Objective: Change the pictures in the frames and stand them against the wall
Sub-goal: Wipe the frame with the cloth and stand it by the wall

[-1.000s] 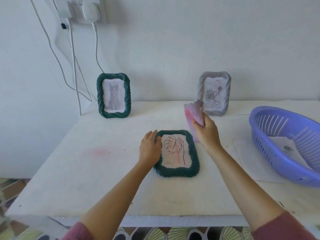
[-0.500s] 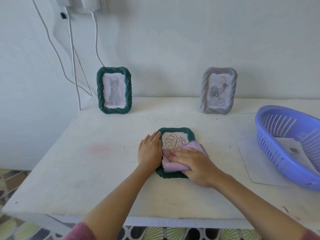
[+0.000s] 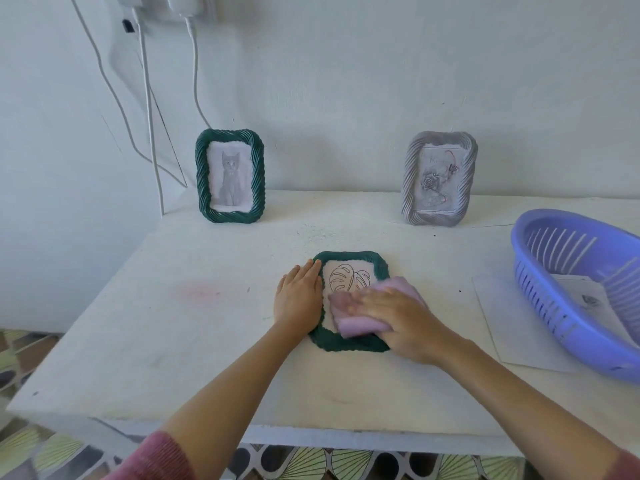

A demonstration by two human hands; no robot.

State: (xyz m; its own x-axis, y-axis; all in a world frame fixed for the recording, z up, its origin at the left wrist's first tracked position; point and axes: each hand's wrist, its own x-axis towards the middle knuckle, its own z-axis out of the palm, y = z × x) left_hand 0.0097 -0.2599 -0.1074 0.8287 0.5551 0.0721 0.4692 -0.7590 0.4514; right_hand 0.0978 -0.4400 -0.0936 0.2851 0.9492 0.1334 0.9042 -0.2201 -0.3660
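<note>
A dark green rope-edged picture frame (image 3: 349, 346) lies flat on the white table (image 3: 173, 341). The left hand (image 3: 298, 296), fingers straight, rests on its 9 o'clock edge; the right hand (image 3: 401, 320), fingers flat, presses a pink folded cloth (image 3: 356, 325) onto its 5 o'clock corner.

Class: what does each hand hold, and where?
Neither grips: right hand presses the pink cloth onto the lying green frame; left hand rests on its left edge.
</note>
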